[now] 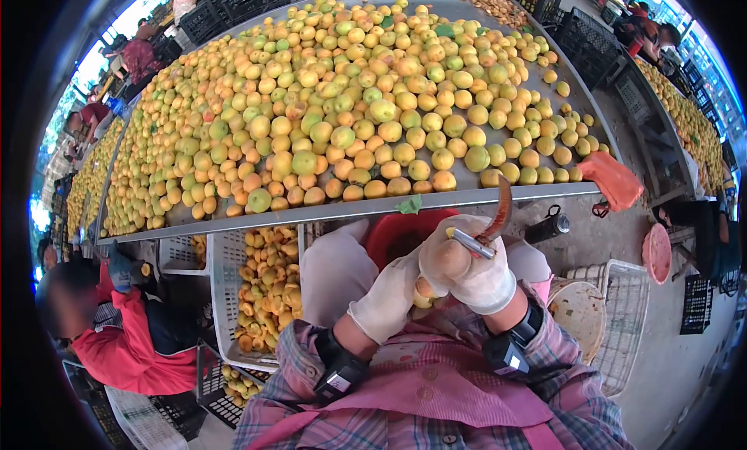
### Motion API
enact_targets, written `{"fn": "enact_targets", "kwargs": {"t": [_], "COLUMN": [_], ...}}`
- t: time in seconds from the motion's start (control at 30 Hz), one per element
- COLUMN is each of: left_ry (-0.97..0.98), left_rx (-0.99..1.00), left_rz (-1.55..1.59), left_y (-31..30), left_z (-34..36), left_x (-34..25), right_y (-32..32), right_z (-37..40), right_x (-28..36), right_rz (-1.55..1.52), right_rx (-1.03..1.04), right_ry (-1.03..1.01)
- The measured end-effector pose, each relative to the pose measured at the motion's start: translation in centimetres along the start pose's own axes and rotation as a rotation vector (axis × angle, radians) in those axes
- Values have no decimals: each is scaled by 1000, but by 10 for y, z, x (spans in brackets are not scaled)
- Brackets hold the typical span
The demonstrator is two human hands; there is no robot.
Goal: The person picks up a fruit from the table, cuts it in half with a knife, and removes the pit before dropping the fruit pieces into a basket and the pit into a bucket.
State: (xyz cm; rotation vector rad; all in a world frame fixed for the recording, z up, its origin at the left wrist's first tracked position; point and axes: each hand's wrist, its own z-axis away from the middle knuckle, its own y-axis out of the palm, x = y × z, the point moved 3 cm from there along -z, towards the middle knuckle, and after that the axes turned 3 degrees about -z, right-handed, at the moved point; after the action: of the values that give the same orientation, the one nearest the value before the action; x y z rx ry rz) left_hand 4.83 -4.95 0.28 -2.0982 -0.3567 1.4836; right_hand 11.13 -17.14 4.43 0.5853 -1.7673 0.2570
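Both of my hands wear white gloves and meet above my lap, just in front of the table's near edge. My left hand [393, 294] is closed around an apricot [425, 293], which shows only partly beneath the fingers. In my right hand [486, 283] is a knife [496, 217] with a curved, brownish blade pointing up and a short metal handle. The two hands touch, and their fingers partly hide each other. A red basin [385, 236] sits between my knees, below the hands. Whole apricots [342, 108] cover most of the metal table [327, 213].
To my left stands a white crate [223, 294] of halved apricots, and beyond it a co-worker in a red jacket [152, 345]. An orange cloth or bag [612, 182] hangs at the table corner. At right are a black bottle [548, 226], a white bucket [577, 318] and crates.
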Motion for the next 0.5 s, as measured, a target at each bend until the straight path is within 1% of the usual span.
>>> {"fn": "enact_targets", "kwargs": {"t": [0.03,0.07,0.13,0.17,0.2,0.27,0.3,0.33,0.37,0.4,0.47,0.5], "left_ry": [-138,-276,-229,-186,-181,-179,-169,-380,-588,-577,-716,-701], "left_rx": [74,148,143,145,139,125,125,102,74,71,-3,-62], "left_rz": [176,353,367,380,380,326,319,503,684,673,1419,1183], "left_y": [-4,-4,-1,1,0,-4,-5,-3,0,0,7,11], "left_z": [-5,-7,-8,-8,-9,-12,-14,-12,-11,-12,-10,-11], "left_x": [-6,-8,-6,-6,-8,-11,-13,-9,-5,-4,-3,-6], "right_y": [-1,-3,-9,-11,-9,-3,-2,1,1,1,-6,-6], "right_z": [0,2,7,8,8,2,-3,-7,-9,-10,-12,-13], "right_x": [2,2,-8,-12,-13,-10,-8,-5,-5,-6,-7,-6], "right_rz": [-80,-78,-235,-328,-323,-297,-175,-173,-282,-395,-424,-553], "right_rx": [11,16,34,36,42,-81,-148,-146,-296,-446,-480,-514], "right_ry": [58,56,270,296,293,140,90,74,139,210,195,193]}}
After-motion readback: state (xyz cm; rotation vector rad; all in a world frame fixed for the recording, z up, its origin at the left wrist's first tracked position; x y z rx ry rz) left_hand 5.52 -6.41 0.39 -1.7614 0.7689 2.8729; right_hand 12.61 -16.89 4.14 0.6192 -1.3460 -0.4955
